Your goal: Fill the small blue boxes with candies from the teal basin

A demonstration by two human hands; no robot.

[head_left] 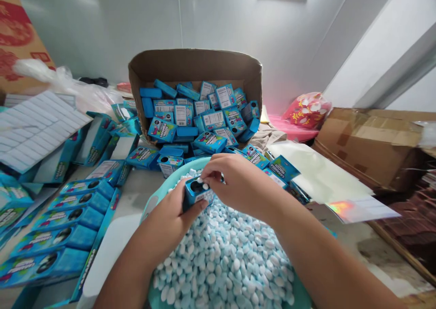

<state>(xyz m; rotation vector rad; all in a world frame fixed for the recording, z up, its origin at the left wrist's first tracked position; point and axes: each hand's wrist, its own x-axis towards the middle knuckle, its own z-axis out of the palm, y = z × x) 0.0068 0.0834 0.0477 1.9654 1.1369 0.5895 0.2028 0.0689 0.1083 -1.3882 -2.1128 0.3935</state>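
Note:
My left hand is wrapped round a small blue candy box, with its dark round opening facing up. Over that opening my right hand has its thumb and forefinger pinched together on a white candy. Another white piece shows at the hole, just under the fingertips. Both hands are above a turquoise basin heaped with white and pale-blue candies.
Behind the basin, an open cardboard carton lies full of blue candy boxes. Blue display trays with boxes in rows stand at the left. White sheets, a brown carton and a red patterned bag are at the right.

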